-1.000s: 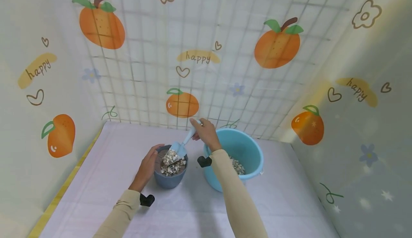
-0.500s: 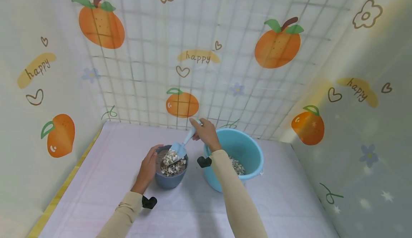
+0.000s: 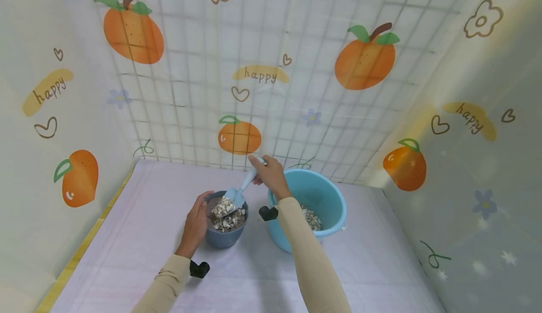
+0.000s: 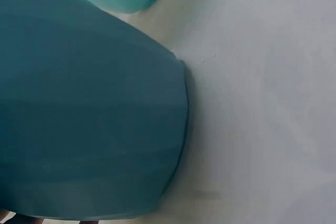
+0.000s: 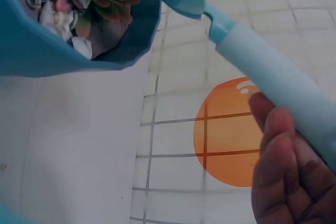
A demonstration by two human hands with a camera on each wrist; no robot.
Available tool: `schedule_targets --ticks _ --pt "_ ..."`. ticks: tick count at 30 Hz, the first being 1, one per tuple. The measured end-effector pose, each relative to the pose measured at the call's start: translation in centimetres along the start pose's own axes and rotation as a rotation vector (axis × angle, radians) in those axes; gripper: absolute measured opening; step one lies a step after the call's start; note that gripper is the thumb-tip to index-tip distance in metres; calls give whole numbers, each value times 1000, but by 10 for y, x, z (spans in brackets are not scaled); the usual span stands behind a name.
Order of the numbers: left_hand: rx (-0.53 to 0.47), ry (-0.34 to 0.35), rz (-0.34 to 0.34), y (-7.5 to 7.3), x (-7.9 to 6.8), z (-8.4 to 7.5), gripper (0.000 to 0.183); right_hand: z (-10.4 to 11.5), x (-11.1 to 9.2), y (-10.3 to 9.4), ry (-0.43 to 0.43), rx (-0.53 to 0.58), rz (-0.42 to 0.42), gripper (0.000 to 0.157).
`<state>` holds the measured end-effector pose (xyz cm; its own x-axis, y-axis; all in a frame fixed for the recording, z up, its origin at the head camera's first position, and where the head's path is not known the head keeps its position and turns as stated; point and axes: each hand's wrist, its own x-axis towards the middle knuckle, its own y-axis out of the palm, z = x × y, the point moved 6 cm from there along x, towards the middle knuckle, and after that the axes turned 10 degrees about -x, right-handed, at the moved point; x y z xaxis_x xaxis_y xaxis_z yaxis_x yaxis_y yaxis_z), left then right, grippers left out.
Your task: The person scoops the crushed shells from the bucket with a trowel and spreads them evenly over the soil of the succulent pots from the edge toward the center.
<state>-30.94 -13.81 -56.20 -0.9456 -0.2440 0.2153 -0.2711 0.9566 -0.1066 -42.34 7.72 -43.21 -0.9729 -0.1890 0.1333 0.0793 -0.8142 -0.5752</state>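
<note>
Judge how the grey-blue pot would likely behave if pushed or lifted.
The grey-blue pot is likely stiff, its wall smooth and undented. It is probably fairly heavy for its size, given the shell-like pieces inside. Its taper toward the base suggests it might tip if pushed hard near the rim.

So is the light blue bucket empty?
Not empty: in the head view the bucket holds pale, gravelly pieces low inside, though the right sleeve hides part.

My sleeves (image 3: 313, 252) are beige, my trowel (image 3: 237, 197) pale blue, the pot (image 3: 224, 240) slate blue, the bucket (image 3: 326, 200) turquoise. A yellow strip (image 3: 83, 247) lines the left edge of the pale lilac worktop (image 3: 235, 282); orange fruits (image 3: 239, 138) pattern the white backdrop (image 3: 275, 106).
</note>
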Motion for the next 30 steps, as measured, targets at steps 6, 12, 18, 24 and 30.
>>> schedule_targets --ticks 6,12,18,24,30 --pt "-16 -7 -15 1 -6 -3 44 0 0 1 -10 16 0 51" --pt "0 -22 -34 3 -11 -7 43 0 1 1 -14 21 -10 52" --pt "10 -35 -53 4 -13 -8 42 1 1 1 -19 12 -18 54" --pt "11 -60 -68 5 -17 -6 43 1 0 1 -15 21 -16 57" --pt "36 -29 -14 -1 -10 -10 48 1 -1 1 -7 34 -15 57"
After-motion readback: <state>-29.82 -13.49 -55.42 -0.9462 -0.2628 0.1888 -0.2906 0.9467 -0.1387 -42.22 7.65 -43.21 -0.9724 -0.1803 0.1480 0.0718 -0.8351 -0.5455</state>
